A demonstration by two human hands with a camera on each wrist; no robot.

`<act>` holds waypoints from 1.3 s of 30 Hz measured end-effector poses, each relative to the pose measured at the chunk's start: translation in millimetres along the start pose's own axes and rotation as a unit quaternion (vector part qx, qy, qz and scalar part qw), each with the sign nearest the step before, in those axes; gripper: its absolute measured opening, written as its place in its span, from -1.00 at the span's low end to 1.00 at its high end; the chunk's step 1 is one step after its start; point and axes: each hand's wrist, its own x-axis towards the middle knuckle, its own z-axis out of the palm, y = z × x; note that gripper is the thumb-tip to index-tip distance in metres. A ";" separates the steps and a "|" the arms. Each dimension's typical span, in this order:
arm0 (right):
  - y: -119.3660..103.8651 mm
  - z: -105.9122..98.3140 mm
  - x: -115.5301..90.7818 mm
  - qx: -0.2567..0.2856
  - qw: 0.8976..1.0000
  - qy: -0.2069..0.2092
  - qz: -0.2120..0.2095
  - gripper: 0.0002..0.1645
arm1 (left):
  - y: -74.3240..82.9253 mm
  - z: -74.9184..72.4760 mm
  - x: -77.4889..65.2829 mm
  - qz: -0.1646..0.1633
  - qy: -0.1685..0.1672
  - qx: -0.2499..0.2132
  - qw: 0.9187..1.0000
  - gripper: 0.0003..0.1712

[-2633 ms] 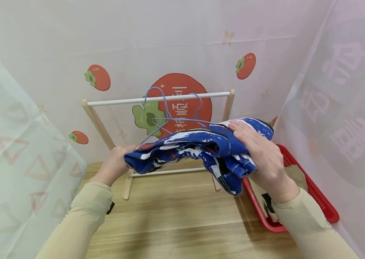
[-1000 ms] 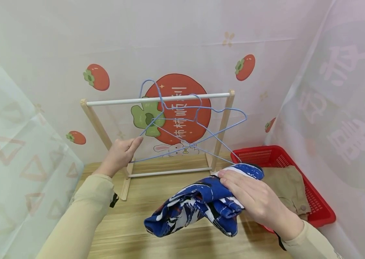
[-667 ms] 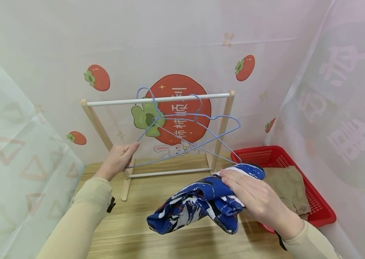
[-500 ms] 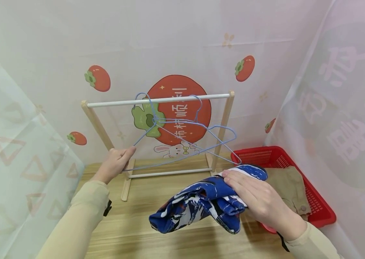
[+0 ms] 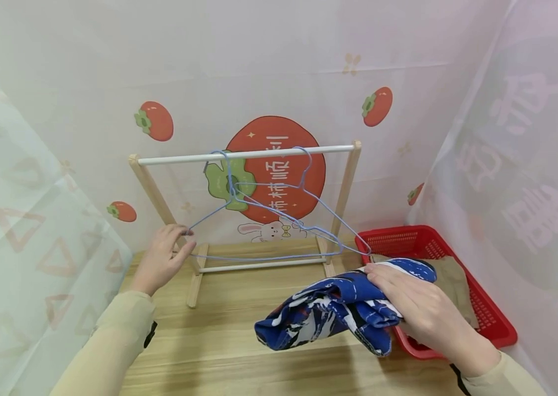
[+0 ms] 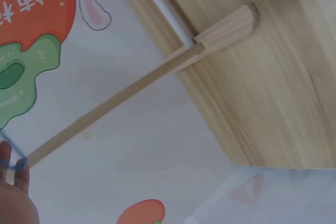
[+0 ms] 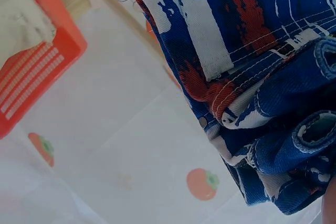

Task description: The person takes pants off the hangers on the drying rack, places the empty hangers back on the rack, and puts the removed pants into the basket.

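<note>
My left hand (image 5: 164,259) is at the left end of a blue wire hanger (image 5: 269,258), its thumb and fingers spread apart. In the left wrist view, fingertips (image 6: 22,176) stand right at the bent corner of that hanger. The hanger's hook is over the white rail (image 5: 175,160) of a small wooden rack. My right hand (image 5: 424,305) holds a folded blue denim garment (image 5: 328,308) with white and red splashes, fingers over its top and thumb hidden. A metal button and stitched seams on the garment show in the right wrist view.
Another blue hanger (image 5: 327,206) hangs farther right on the same rail. A red plastic basket (image 5: 496,324) at the right holds khaki clothing (image 5: 452,278). The rack's wooden feet (image 5: 194,291) stand on the wood-grain table (image 5: 239,368). Printed cloth walls enclose the table.
The left hand has let go of the hanger, which has swung down under the rail. Earlier, the garment was up against the hanger; the right hand has moved it down, then rightward.
</note>
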 end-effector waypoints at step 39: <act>85.9 -49.1 -39.2 0.006 0.996 -0.084 0.023 -0.28 | 20.1 93.6 -120.2 0.021 -0.340 0.036 0.939 -0.07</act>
